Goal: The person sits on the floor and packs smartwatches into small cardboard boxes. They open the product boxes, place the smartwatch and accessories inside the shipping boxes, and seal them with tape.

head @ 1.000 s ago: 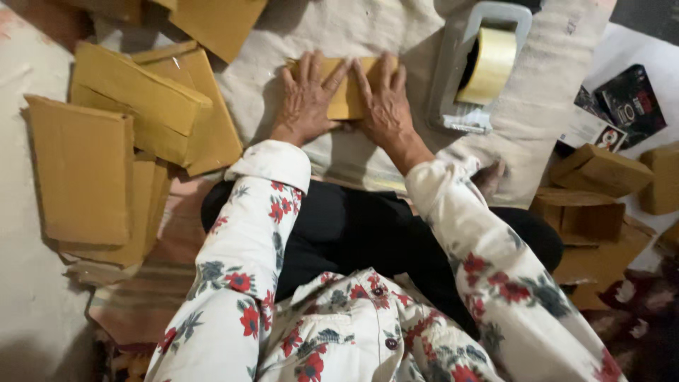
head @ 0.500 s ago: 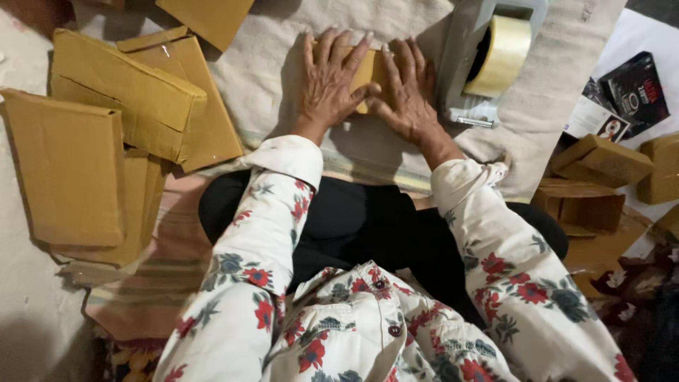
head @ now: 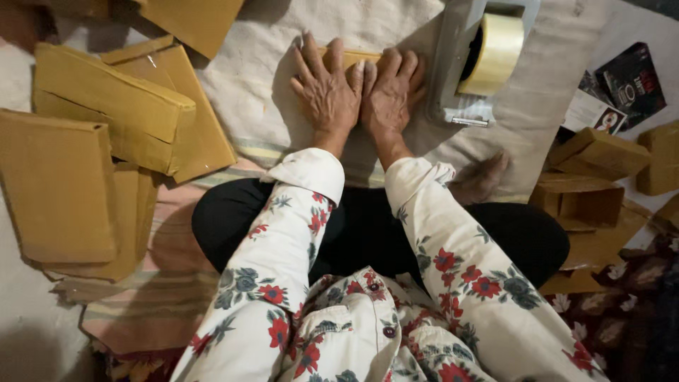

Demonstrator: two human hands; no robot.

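Hands first: both of mine lie flat, palms down and side by side, on a small flat brown cardboard packet [head: 357, 58] that rests on the pale cloth sheet [head: 247, 85] spread in front of my crossed legs. My left hand [head: 327, 92] has its fingers [head: 308, 60] spread wide and straight, covering the left part of the packet; my right hand [head: 387, 95] has its fingers [head: 407, 67] closer together, pressing the right part. The inner edges of the two hands touch. Neither hand grips anything; they only press down, and just a thin strip of the packet shows above my fingertips.

Just beside my right hand stands a grey tape dispenser [head: 453, 78] carrying a roll of clear yellowish tape [head: 495, 53], its base near my little finger. To my left a heap of flat brown cardboard mailers [head: 106, 127] lies overlapping, one large one [head: 56, 187] nearest the edge. To my right sit several open brown cardboard boxes [head: 587, 191], and beyond them a dark printed booklet [head: 626, 81]. My bare foot [head: 481, 180] pokes out under the right sleeve, resting on the cloth.
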